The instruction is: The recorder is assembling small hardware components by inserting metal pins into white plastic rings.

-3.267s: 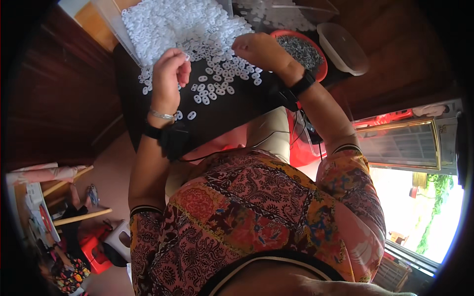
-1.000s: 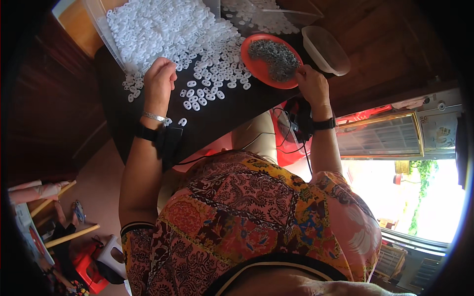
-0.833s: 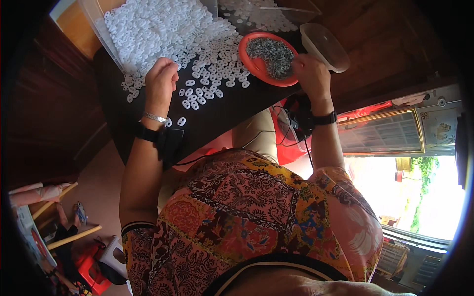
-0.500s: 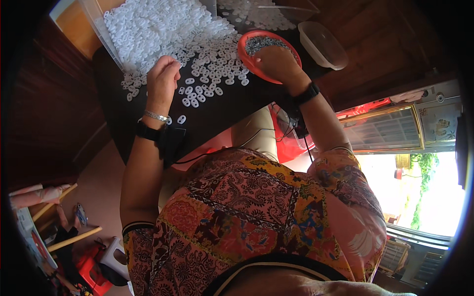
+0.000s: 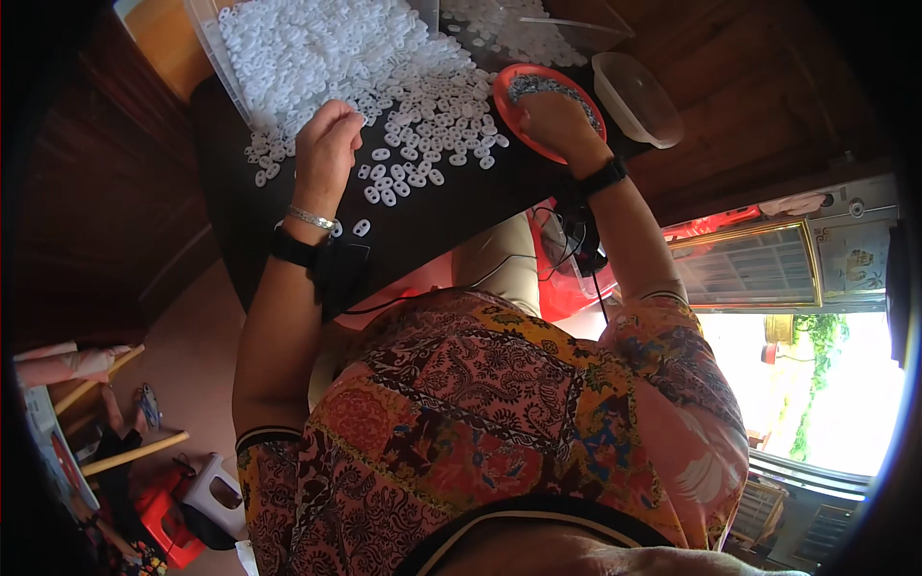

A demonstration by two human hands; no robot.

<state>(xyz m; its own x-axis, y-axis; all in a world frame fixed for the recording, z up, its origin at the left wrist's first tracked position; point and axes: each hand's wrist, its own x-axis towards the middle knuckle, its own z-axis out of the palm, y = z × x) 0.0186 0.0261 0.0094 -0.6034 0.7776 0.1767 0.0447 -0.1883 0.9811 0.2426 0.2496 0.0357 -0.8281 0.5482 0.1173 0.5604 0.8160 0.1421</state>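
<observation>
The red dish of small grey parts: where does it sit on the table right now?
In the head view, the red dish sits upper right on the dark table, under the right hand, beside the white rings.

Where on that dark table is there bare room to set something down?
The near strip of the dark table, between the left hand and right hand, is bare except for one stray piece. The far side is crowded with small white pieces, the red dish and a clear container.
</observation>
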